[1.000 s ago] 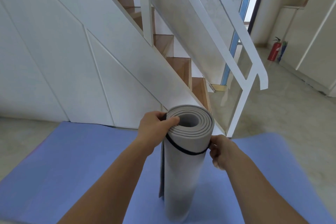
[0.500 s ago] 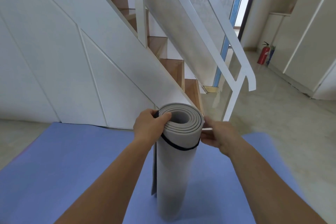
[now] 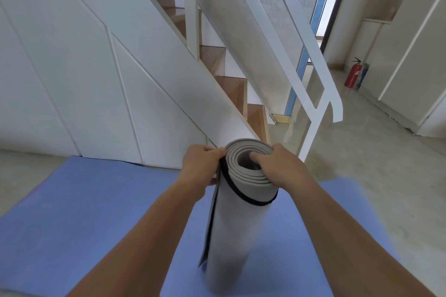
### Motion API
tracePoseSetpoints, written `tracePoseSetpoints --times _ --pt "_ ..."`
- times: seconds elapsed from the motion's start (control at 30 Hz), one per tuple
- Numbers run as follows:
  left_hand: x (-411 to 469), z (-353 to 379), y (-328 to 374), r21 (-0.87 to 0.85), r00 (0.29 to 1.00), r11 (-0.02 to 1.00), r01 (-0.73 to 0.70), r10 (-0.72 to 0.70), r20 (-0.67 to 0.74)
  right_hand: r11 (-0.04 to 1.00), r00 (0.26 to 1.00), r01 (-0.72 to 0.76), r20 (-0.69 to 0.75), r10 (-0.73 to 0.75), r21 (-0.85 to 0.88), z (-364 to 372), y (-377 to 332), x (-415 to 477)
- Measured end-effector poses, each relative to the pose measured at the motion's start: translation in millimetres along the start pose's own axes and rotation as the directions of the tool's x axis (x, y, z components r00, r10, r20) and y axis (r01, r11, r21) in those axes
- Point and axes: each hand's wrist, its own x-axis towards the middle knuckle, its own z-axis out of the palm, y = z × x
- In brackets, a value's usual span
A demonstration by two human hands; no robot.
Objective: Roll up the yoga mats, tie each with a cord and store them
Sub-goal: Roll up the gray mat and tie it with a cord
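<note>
A rolled grey yoga mat (image 3: pixel 237 229) stands upright on a flat blue yoga mat (image 3: pixel 96 212) spread over the floor. A black cord (image 3: pixel 241 196) loops around the roll near its top. My left hand (image 3: pixel 200 164) pinches the roll's loose outer edge at the top left. My right hand (image 3: pixel 277 164) grips the roll's top rim from the right, with fingers reaching into the hollow centre.
A white staircase (image 3: pixel 231 89) with wooden treads rises just behind the mats, with its handrail post (image 3: pixel 311 132) at the right. White panelled wall under the stairs at left. A red fire extinguisher (image 3: pixel 352 76) stands by white cabinets far right. Pale stone floor to the right.
My right hand has moved from the roll's right side up onto its top rim, fingers into the centre. My left hand shifted from the rim to the outer edge. The view moved closer.
</note>
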Motion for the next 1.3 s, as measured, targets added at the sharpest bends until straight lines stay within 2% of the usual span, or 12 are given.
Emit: tracePoseSetpoints --times 0.17,0.4,0.57,0.77,0.83,0.97,1.1,1.17,1.23,1.27,1.3 --pt "-1 -12 7 -0.035 0.997 0.996 0.076 -0.077 -0.006 0.998 0.998 0.047 -0.041 -0.048 -0.044 8 -8 1" --pt "0 -22 6 -0.073 0.980 0.984 0.162 -0.152 0.131 0.998 0.995 0.051 -0.080 -0.053 -0.027 9 -5 6" --pt "0 -29 -4 -0.159 0.954 0.960 0.230 -0.190 0.232 0.998 0.997 0.057 -0.049 -0.057 0.008 9 -1 8" --pt "11 -26 -34 -0.323 0.947 0.894 0.311 -0.261 0.189 0.989 0.998 0.051 0.016 -0.054 0.140 1 4 17" --pt "15 -22 -44 -0.277 0.944 0.904 0.327 -0.302 0.129 0.980 0.998 0.037 0.037 -0.045 0.193 -1 6 19" --pt "21 -13 -68 -0.015 0.949 0.950 0.313 -0.313 -0.024 0.962 0.994 0.041 0.086 -0.066 0.269 3 4 21" --pt "33 -5 -82 0.077 0.931 0.931 0.358 -0.349 -0.109 0.933 0.994 0.018 0.090 -0.054 0.359 11 -4 25" --pt "38 -6 -83 0.103 0.931 0.932 0.347 -0.329 -0.156 0.856 0.993 -0.038 0.115 -0.026 0.516 15 -4 21" --pt "45 -9 -84 0.103 0.932 0.938 0.331 -0.309 -0.188 0.650 0.986 -0.149 0.158 0.046 0.745 24 7 10" --pt "49 -9 -85 0.096 0.934 0.939 0.330 -0.310 -0.175 0.573 0.982 -0.189 0.166 0.093 0.797 31 16 3" --pt "52 -9 -86 0.076 0.937 0.943 0.324 -0.309 -0.160 0.565 0.977 -0.214 0.165 0.138 0.796 37 24 -3"
